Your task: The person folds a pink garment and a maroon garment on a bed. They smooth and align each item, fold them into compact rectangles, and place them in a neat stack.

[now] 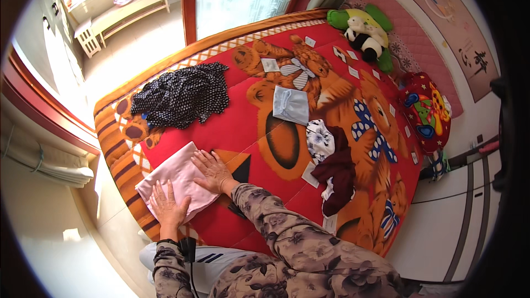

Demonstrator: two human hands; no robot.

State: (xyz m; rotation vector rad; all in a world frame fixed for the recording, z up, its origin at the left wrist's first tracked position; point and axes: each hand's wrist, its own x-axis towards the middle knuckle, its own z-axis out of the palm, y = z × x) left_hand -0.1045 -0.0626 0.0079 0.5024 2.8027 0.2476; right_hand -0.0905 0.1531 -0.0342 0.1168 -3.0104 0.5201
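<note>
Your left hand and right hand lie flat, fingers extended and slightly spread, gripping nothing. Both rest on the pink cloth, left of centre in the lower frame; its long axis runs from lower left to upper right, 1 corner pointing up. Beneath it is a red bear-print blanket. Farther up lies a dark dotted garment. At upper left stands a pale bench.
</note>
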